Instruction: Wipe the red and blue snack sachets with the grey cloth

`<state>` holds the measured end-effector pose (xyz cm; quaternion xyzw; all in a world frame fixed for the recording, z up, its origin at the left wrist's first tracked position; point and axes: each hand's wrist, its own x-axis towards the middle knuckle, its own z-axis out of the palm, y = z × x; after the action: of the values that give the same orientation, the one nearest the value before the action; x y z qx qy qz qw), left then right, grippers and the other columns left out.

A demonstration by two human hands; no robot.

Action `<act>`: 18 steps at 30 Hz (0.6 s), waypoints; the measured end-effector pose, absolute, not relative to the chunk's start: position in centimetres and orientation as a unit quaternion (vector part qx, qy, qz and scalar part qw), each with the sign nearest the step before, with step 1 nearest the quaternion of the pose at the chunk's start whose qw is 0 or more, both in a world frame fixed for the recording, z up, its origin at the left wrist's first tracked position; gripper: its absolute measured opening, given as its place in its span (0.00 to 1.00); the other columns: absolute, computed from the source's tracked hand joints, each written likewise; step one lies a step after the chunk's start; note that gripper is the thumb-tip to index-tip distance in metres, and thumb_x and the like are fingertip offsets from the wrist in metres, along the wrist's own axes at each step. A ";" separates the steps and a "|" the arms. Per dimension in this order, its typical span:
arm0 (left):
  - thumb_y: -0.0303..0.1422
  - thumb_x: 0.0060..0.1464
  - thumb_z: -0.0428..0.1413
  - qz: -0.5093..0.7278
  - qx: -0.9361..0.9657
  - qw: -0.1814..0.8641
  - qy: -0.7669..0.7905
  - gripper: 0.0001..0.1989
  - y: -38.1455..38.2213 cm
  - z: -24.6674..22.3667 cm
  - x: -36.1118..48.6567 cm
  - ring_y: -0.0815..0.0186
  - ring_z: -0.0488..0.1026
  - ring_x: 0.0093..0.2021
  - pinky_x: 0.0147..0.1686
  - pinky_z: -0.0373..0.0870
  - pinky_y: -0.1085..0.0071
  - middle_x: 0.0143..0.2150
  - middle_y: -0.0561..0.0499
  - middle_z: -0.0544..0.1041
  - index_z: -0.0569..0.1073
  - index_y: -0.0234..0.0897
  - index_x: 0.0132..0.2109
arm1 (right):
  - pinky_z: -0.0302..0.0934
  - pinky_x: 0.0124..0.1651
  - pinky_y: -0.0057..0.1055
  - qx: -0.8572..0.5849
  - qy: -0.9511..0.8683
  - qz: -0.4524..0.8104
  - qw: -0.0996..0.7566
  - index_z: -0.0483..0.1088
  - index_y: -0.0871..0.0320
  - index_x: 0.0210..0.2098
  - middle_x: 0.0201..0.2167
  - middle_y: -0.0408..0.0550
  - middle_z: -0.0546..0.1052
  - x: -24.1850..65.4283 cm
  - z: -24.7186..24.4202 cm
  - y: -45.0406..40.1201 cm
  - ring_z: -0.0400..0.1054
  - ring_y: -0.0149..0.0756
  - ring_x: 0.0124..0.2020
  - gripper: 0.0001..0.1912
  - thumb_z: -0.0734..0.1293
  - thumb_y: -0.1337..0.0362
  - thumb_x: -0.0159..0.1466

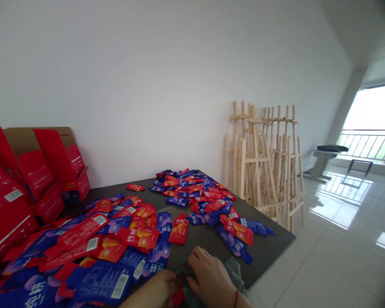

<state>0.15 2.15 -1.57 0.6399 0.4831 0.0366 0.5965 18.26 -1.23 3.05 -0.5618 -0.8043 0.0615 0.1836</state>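
Low in the head view, near the table's front edge, my two hands are close together. My right hand (210, 273), with a red string at the wrist, is closed on a crumpled grey cloth (232, 271) that hangs out past its side. My left hand (158, 288) has its fingers bent around a small red packet (179, 296), whose upper end lies under the cloth. Just beyond them on the table are a red packet with orange fruit print (179, 229) and a blue packet (157, 259).
Flat red and blue packets are heaped at the left (83, 239) and far end (199, 190) of the dark table (263, 252). Open red cardboard boxes (56, 158) stand at the left. Wooden easels (263, 162) lean beyond the table, along the white wall.
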 end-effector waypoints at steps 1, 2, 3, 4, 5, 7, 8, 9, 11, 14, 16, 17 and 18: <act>0.52 0.50 0.47 0.045 0.641 0.574 0.508 0.21 2.2 -1.7 0.2 0.72 0.56 0.09 0.11 0.50 0.79 0.11 0.58 0.63 0.68 0.37 0.32 | 0.58 0.40 0.30 -0.559 -0.807 0.065 0.181 0.68 0.54 0.37 0.41 0.44 0.71 17.9 2.7 -1.2 0.65 0.38 0.42 0.08 0.66 0.66 0.56; 0.51 0.50 0.48 0.061 0.644 0.548 0.530 0.21 2.1 -1.7 0.2 0.72 0.57 0.10 0.11 0.49 0.79 0.11 0.58 0.63 0.68 0.37 0.30 | 0.58 0.40 0.30 -0.567 -0.801 0.065 0.182 0.68 0.55 0.37 0.41 0.44 0.71 17.7 2.3 -1.1 0.66 0.38 0.42 0.08 0.66 0.66 0.56; 0.51 0.49 0.48 0.078 0.649 0.529 0.542 0.20 2.1 -1.7 0.3 0.72 0.58 0.10 0.11 0.48 0.79 0.12 0.57 0.63 0.68 0.37 0.28 | 0.58 0.40 0.30 -0.580 -0.790 0.063 0.188 0.68 0.55 0.37 0.40 0.44 0.71 17.9 2.0 -0.8 0.66 0.38 0.42 0.08 0.66 0.68 0.56; 0.50 0.49 0.49 0.085 0.656 0.523 0.538 0.20 2.0 -1.7 0.3 0.73 0.59 0.11 0.12 0.48 0.79 0.13 0.57 0.64 0.68 0.37 0.27 | 0.58 0.41 0.30 -0.596 -0.776 0.059 0.197 0.68 0.55 0.37 0.40 0.45 0.71 18.2 1.7 -0.4 0.66 0.38 0.42 0.08 0.65 0.69 0.56; 0.49 0.49 0.49 0.087 0.661 0.522 0.532 0.19 1.9 -1.5 0.2 0.73 0.59 0.12 0.12 0.48 0.80 0.13 0.56 0.64 0.68 0.36 0.27 | 0.58 0.41 0.30 -0.612 -0.762 0.054 0.204 0.68 0.55 0.37 0.40 0.45 0.71 18.7 1.5 0.0 0.66 0.38 0.42 0.08 0.64 0.70 0.57; 0.50 0.49 0.48 0.077 0.658 0.530 0.529 0.19 1.8 -0.5 -0.3 0.73 0.58 0.11 0.12 0.49 0.80 0.14 0.57 0.65 0.68 0.37 0.29 | 0.58 0.42 0.30 -0.637 -0.740 0.047 0.211 0.67 0.56 0.37 0.40 0.46 0.71 20.0 1.2 0.6 0.66 0.37 0.42 0.08 0.63 0.72 0.58; 0.51 0.49 0.47 0.070 0.649 0.539 0.533 0.19 1.9 0.2 -0.8 0.72 0.59 0.11 0.12 0.50 0.80 0.13 0.57 0.65 0.67 0.38 0.31 | 0.58 0.42 0.30 -0.644 -0.733 0.046 0.213 0.67 0.56 0.37 0.40 0.46 0.71 20.6 1.1 0.9 0.66 0.37 0.42 0.08 0.62 0.72 0.58; 0.53 0.48 0.47 0.068 0.638 0.546 0.538 0.20 2.1 1.1 -1.4 0.71 0.59 0.10 0.12 0.50 0.79 0.13 0.58 0.65 0.65 0.40 0.32 | 0.58 0.42 0.30 -0.649 -0.728 0.045 0.216 0.67 0.57 0.36 0.40 0.47 0.71 21.0 1.0 1.0 0.66 0.37 0.41 0.08 0.62 0.72 0.58; 0.57 0.46 0.46 0.093 0.626 0.552 0.544 0.23 2.8 3.5 -3.2 0.70 0.62 0.11 0.12 0.51 0.79 0.13 0.58 0.67 0.61 0.41 0.32 | 0.58 0.42 0.30 -0.650 -0.726 0.039 0.222 0.67 0.56 0.36 0.39 0.47 0.71 21.5 0.7 1.1 0.66 0.37 0.41 0.08 0.62 0.73 0.58; 0.59 0.43 0.48 0.187 0.631 0.492 0.571 0.25 4.6 7.4 -7.4 0.69 0.64 0.13 0.13 0.51 0.78 0.14 0.58 0.68 0.59 0.41 0.31 | 0.58 0.43 0.31 -0.641 -0.732 0.023 0.231 0.67 0.56 0.37 0.40 0.47 0.70 21.5 0.3 1.0 0.66 0.39 0.42 0.08 0.62 0.73 0.58; 0.57 0.43 0.49 0.223 0.631 0.436 0.602 0.23 6.0 9.4 -11.1 0.69 0.63 0.12 0.14 0.51 0.78 0.14 0.59 0.67 0.59 0.41 0.30 | 0.58 0.43 0.31 -0.637 -0.734 0.018 0.236 0.67 0.56 0.38 0.40 0.48 0.70 21.3 0.1 0.9 0.65 0.39 0.42 0.09 0.61 0.73 0.59; 0.56 0.44 0.48 0.230 0.623 0.414 0.622 0.22 6.7 10.1 -13.2 0.69 0.63 0.12 0.14 0.51 0.78 0.13 0.59 0.67 0.59 0.41 0.30 | 0.58 0.43 0.31 -0.635 -0.734 0.018 0.238 0.68 0.56 0.38 0.40 0.48 0.70 21.2 0.1 0.9 0.65 0.39 0.42 0.09 0.61 0.72 0.59; 0.54 0.46 0.46 0.229 0.615 0.393 0.644 0.20 7.3 10.7 -15.3 0.68 0.63 0.12 0.14 0.52 0.78 0.13 0.59 0.66 0.60 0.41 0.30 | 0.58 0.43 0.31 -0.634 -0.735 0.017 0.240 0.68 0.56 0.38 0.40 0.48 0.70 21.1 0.0 0.9 0.65 0.39 0.42 0.09 0.61 0.72 0.59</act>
<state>-15.27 7.25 10.68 0.6150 0.6443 0.2290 0.3926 21.12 0.86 0.05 -0.6344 -0.7347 0.0174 0.2396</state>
